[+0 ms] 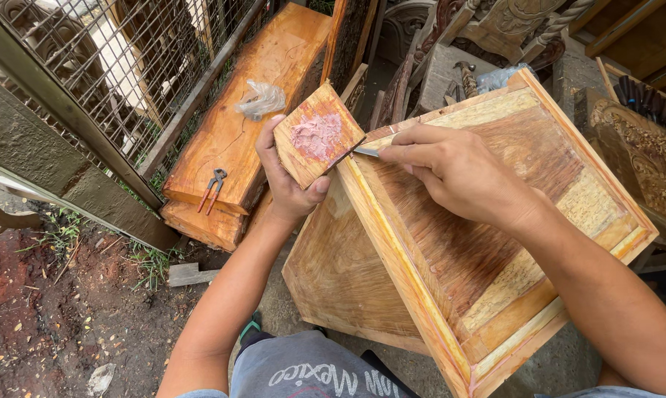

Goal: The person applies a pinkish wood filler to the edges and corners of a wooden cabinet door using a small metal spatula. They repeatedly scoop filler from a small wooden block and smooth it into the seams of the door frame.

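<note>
Holding a small wooden board (pixel 317 135) in left hand (pixel 289 180), fingers wrapped behind it, thumb at lower edge; clamped firm, tilted up. Pink putty (pixel 317 135) smeared across board face, approx centre. Right hand (pixel 458 173) closed around a thin metal blade (pixel 365 151), fingers pinched together, tip poking out toward board's lower right edge, touching or just short of it, can't tell which. Both hands close together, w/ board and blade meeting over top left corner of a big wooden cabinet (pixel 465 243). Cabinet lying on its side, framed panel up, pale yellowish filler streaks along frame (pixel 399 258) edges. Resting on ground, not on any counter. Left of it: stacked orange planks (pixel 252 110) w/ clear plastic bag (pixel 261 98) on top and pincers (pixel 214 187) near planks' near end. Wire fence (pixel 119 66) at far left. Carved wood pieces at top right. Dirt ground at bottom left.
</note>
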